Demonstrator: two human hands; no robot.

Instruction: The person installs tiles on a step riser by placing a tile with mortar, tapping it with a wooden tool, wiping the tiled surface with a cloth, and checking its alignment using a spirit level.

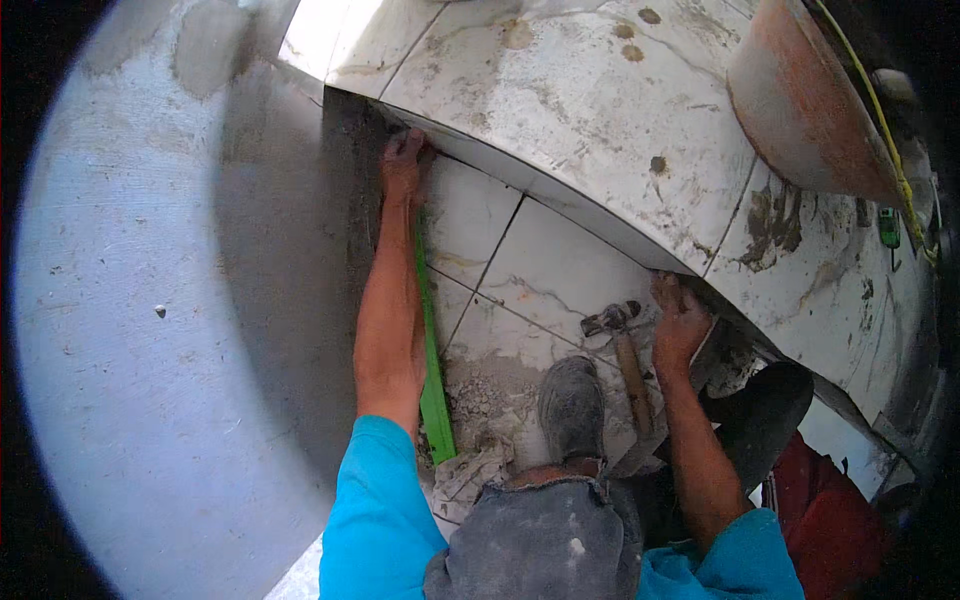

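Note:
A narrow white tile strip (565, 205) stands on edge along the front face of a raised tiled step (560, 90). My left hand (403, 165) has its fingers curled at the strip's far left end, close to the grey wall. At the other end my right hand (682, 320) grips the strip from below the step's edge, fingertips against it. Along my left forearm lies a long green bar (433, 400), partly covered by the arm. A hammer (630, 365) with a wooden handle rests on the floor tiles (560, 270), left of my right hand.
Mortar rubble (485, 390) and a crumpled pale scrap (472, 475) lie near my dark shoe (572, 408). On the step stand a stained reddish-grey tub (815, 115), a yellow cord (880, 110) and a small green tool (889, 228). A painted wall (130, 300) borders the left; red fabric (825, 515) is lower right.

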